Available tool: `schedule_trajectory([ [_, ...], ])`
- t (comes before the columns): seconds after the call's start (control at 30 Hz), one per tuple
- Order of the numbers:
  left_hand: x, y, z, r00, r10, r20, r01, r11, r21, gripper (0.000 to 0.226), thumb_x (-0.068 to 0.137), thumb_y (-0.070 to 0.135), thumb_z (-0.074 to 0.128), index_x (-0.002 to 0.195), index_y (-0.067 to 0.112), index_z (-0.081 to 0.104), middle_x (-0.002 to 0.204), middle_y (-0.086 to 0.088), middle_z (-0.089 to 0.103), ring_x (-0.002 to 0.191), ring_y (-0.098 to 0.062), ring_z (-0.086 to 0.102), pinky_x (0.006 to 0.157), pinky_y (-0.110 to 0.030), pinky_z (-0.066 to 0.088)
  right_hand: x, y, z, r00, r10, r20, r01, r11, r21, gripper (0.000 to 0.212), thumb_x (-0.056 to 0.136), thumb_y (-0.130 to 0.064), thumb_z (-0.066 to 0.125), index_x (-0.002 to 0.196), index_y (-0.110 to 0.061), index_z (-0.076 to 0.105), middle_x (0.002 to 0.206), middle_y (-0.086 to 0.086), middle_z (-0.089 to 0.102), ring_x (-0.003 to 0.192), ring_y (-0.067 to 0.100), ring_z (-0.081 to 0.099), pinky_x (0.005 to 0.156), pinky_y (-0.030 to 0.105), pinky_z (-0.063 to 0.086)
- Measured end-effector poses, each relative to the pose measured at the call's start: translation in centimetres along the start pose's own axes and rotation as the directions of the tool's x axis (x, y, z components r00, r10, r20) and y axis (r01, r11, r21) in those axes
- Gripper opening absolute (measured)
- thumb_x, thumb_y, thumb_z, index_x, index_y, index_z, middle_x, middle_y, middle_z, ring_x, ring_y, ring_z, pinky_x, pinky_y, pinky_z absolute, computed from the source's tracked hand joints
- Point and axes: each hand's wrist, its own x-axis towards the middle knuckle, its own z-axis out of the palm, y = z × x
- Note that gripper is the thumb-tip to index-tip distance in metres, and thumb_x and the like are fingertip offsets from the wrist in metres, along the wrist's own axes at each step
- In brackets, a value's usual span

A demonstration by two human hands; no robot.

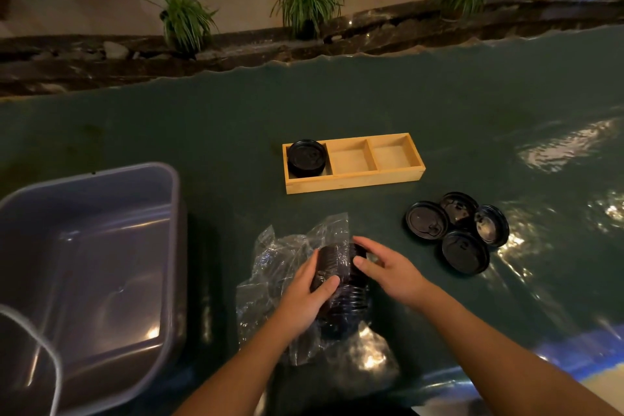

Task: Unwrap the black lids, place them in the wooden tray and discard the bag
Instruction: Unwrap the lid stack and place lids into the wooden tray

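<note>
A crumpled clear plastic bag (270, 257) lies on the dark green table, with a stack of black lids (347, 297) lying on its side within it. My left hand (307, 294) grips the stack through the plastic. My right hand (388, 267) holds the stack's far end with thumb and fingers. Beyond them stands a wooden tray (354, 182) with three compartments; a short stack of black lids (307, 157) sits in its left one, and the other two hold nothing. Several loose black lids (457, 231) lie on the table to the right.
A grey plastic tub (94, 267) stands at the left, close to the bag. The green table's wavy far edge (304, 59) borders a dark ledge with potted grass plants (307, 0). A white cable (40, 341) hangs at the lower left.
</note>
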Motion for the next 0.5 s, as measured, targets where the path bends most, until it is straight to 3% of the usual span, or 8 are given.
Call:
schedule_trajectory([
  [0.07,0.05,-0.15,-0.02,1.0,-0.015,-0.002,0.015,1.0,-0.006,0.08,0.075,0.074,0.057,0.144,0.054,0.021,0.144,0.014,0.034,0.129,-0.016,0.043,0.104,-0.048,0.045,-0.01,0.09,0.17,0.999,-0.032,-0.034,0.03,0.998,-0.046,0.05,0.095,-0.04,0.059,0.142,-0.037,0.046,0.134,-0.008,0.055,0.099,0.007,0.064,0.087,0.027,0.052],
  [0.13,0.17,-0.24,0.06,1.0,-0.019,-0.014,0.019,1.0,0.018,0.073,0.086,0.063,0.054,0.148,0.05,0.018,0.145,0.015,0.031,0.129,-0.013,0.042,0.1,-0.037,0.047,0.01,0.18,0.37,0.999,-0.025,-0.042,0.024,0.999,-0.024,0.048,0.094,-0.037,0.061,0.141,-0.038,0.048,0.126,-0.007,0.057,0.076,0.001,0.066,0.068,0.019,0.051],
  [0.2,0.25,-0.21,0.13,1.0,-0.017,-0.023,0.018,0.999,0.041,0.067,0.091,0.058,0.052,0.146,0.052,0.014,0.141,0.018,0.03,0.124,-0.008,0.04,0.092,-0.026,0.044,0.05,0.31,0.29,1.0,0.005,-0.026,-0.005,1.0,0.025,0.057,0.086,-0.035,0.069,0.139,-0.039,0.049,0.121,-0.005,0.059,0.07,0.001,0.065,0.063,0.016,0.049],
  [0.33,0.23,0.03,0.1,1.0,-0.001,-0.019,0.001,0.999,0.034,0.059,0.092,0.054,0.053,0.137,0.058,0.015,0.136,0.02,0.032,0.118,-0.005,0.042,0.081,-0.018,0.042,0.13,0.16,0.02,0.999,0.023,0.045,-0.026,0.998,0.058,0.082,0.062,-0.028,0.07,0.139,-0.041,0.045,0.128,-0.006,0.055,0.086,0.004,0.068,0.067,0.018,0.053],
  [0.4,0.29,-0.05,-0.01,1.0,0.006,-0.011,-0.006,1.0,0.024,0.063,0.091,0.053,0.054,0.141,0.056,0.016,0.138,0.017,0.033,0.121,-0.008,0.044,0.093,-0.029,0.046,0.28,-0.1,0.12,1.0,0.029,0.011,-0.03,1.0,0.006,0.083,0.06,-0.028,0.069,0.14,-0.037,0.045,0.132,-0.003,0.053,0.098,0.008,0.065,0.076,0.021,0.054],
  [0.5,0.4,-0.26,0.0,1.0,0.002,-0.003,-0.002,1.0,0.015,0.068,0.091,0.053,0.056,0.147,0.051,0.018,0.143,0.014,0.035,0.127,-0.013,0.044,0.105,-0.044,0.044,0.59,-0.58,0.04,1.0,0.01,0.008,-0.008,0.987,-0.157,0.071,0.058,-0.034,0.065,0.128,-0.033,0.054,0.128,-0.006,0.054,0.12,0.019,0.043,0.099,0.04,0.044],
])
